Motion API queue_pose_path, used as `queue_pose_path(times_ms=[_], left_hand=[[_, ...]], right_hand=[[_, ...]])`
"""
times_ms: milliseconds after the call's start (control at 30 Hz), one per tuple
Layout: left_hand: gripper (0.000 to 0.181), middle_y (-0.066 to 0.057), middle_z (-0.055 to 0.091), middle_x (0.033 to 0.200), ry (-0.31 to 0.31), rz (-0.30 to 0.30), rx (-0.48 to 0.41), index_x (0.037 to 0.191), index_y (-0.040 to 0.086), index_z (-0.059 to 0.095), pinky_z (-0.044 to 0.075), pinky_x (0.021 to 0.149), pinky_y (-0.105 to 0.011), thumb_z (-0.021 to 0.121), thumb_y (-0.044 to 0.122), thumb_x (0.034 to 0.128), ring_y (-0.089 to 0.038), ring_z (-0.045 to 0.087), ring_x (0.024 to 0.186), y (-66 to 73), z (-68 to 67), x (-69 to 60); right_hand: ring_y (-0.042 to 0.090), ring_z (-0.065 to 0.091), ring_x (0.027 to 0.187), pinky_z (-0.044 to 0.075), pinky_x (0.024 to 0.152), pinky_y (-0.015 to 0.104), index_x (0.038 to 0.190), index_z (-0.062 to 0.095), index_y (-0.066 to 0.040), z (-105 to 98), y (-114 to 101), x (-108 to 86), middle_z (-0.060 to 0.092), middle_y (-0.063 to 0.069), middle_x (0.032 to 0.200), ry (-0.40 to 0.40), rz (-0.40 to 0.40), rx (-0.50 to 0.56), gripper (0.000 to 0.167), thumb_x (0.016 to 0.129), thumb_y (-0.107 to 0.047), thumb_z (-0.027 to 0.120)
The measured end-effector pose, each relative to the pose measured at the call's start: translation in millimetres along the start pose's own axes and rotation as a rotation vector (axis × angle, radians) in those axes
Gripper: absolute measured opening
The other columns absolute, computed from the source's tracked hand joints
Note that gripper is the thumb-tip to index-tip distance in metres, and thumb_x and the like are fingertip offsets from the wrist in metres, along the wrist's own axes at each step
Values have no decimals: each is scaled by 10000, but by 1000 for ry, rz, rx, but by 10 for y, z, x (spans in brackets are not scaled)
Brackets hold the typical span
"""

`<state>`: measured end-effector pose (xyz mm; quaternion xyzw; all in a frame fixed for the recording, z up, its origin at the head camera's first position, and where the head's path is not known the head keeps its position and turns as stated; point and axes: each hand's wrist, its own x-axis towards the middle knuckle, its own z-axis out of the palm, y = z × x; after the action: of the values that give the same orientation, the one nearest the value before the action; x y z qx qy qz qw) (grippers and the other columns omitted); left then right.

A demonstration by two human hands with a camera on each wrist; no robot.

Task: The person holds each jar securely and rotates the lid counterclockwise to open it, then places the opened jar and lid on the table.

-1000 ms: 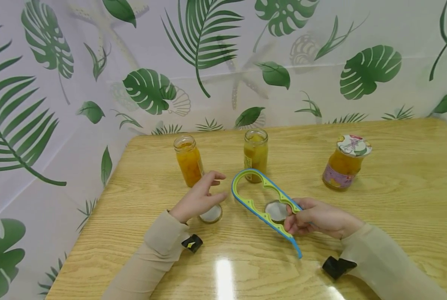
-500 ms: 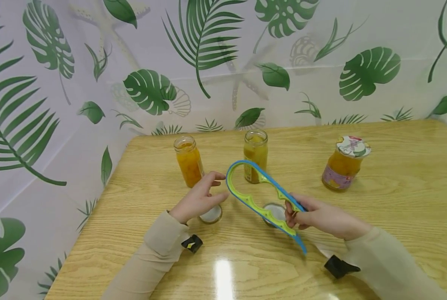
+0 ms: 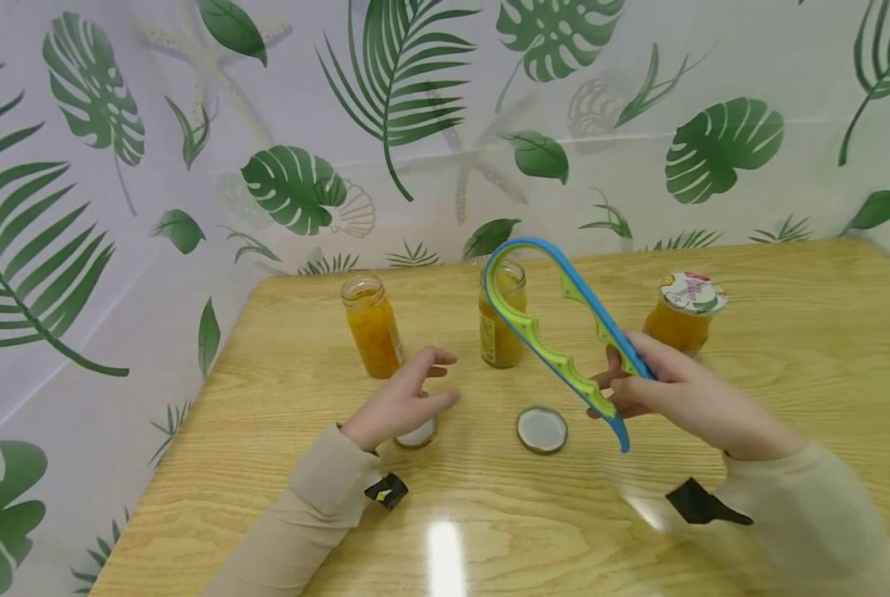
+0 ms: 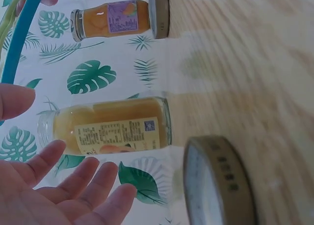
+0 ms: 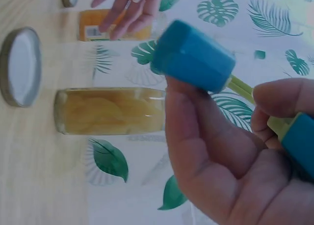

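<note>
The jar opener (image 3: 561, 362), a blue-and-green loop, is held by the right hand (image 3: 683, 398), whose thumb and fingers are curled round it near its two ends. It is raised above the table (image 3: 519, 497), its rounded end pointing far and left, its tail toward the near side. In the head view that end overlaps the middle jar (image 3: 498, 348), upright and lidless with yellow contents. Nearer lies a round lid (image 3: 542, 429), pale inside up. To the left, the left hand (image 3: 403, 398) holds nothing, its fingers loosely extended, with another lid (image 3: 416, 434) partly hidden beneath. Beyond this hand stands a lidless orange jar (image 3: 373, 336). On the far right, partly behind the right hand, is a covered jar (image 3: 676, 327) with a white patterned top.
</note>
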<state>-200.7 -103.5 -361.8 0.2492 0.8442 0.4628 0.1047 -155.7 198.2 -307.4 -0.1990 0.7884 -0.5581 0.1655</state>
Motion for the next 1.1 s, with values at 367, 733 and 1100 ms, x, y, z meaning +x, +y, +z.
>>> queue_pose_path(times_ms=[367,733,1100], left_hand=[[422,-127,411,1280,-13,59,1,1228,11,396,380,903,-429,547,177,871,-255,407,1162,269,205,275],[441,-89,423,1267,27,80,-19,1243,61,405,397,897,-350,567,224,866,-178,411,1150,562,477,600],[500,-14,448,1238,112,-18,-194,1240,96,422,409,855,-274,633,266,819,-139,424,1131,689,816,1014]], right_hand=[[201,577,964,479,755,337,943,348,-39,-195,-51,-127,477,198,958,83,-22,-13,163,932,-159,457],[226,560,977,468,719,330,964,361,-82,-438,26,-159,441,111,955,49,-163,443,35,966,-76,327],[202,383,768,317,556,284,1087,361,-94,-550,-50,-357,387,111,858,439,-28,-317,223,924,-196,471]])
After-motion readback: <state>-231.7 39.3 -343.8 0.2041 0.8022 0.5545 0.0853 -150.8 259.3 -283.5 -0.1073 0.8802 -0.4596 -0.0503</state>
